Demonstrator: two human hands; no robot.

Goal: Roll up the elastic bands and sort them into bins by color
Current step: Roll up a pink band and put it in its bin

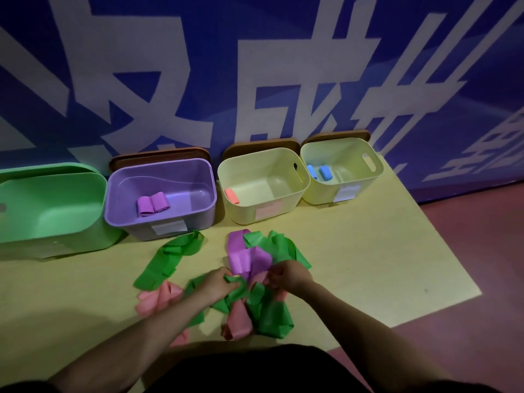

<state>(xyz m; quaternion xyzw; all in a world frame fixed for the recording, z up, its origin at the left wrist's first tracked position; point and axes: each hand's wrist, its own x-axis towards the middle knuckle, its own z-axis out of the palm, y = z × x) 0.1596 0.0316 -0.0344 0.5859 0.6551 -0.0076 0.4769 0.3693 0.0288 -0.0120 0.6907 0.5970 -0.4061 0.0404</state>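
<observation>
While the four bins line the far edge of the yellow mat (368, 265), the green bin (51, 211) holds nothing visible. The tangled bands (255, 279) lie heaped at the mat's middle. The left hand (217, 283) pinches a green band (235, 290); the right hand (289, 275) grips a fold beside it. Pulling could drag the purple band (243, 256) along, since the strips overlap.
</observation>
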